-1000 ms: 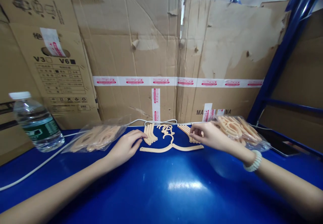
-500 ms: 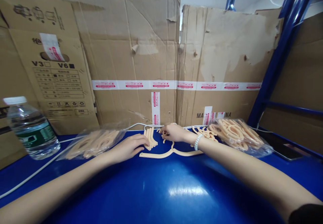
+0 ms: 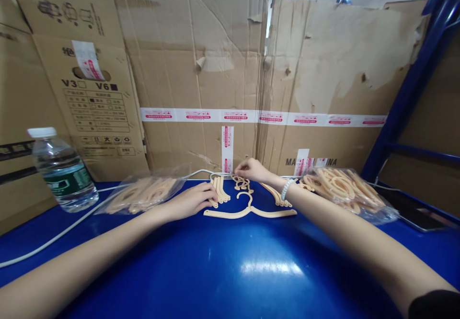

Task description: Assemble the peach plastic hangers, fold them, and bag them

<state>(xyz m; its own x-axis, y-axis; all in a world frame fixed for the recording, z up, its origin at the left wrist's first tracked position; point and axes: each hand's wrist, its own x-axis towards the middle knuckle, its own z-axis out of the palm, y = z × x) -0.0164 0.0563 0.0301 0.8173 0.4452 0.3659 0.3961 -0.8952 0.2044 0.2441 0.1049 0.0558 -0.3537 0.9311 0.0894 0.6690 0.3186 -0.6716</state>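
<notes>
On the blue table lies a beige hanger [image 3: 250,210], its hook and two curved arms laid out together. My left hand [image 3: 196,198] has its fingertips closed on the end of a beige hanger arm [image 3: 214,203], at the left side of a row of several such arms [image 3: 223,190]. Behind the laid-out hanger, my right hand [image 3: 253,170] is raised over a cluster of hanger hooks [image 3: 241,183], fingers pinched; what they hold is hidden. More hanger arms [image 3: 273,195] lie below my right wrist, which wears a pale beaded bracelet [image 3: 287,189].
Clear bags of beige hanger parts lie left [image 3: 143,195] and right [image 3: 339,189]. A water bottle [image 3: 64,177] stands at the left by a white cable [image 3: 53,238]. A dark phone-like device [image 3: 413,213] lies far right. Cardboard sheets [image 3: 194,79] wall off the back.
My right hand has lifted back and up from the hooks, uncovering the laid-out hanger's hook. My left fingers have closed in on the arm row. The view has shifted slightly.
</notes>
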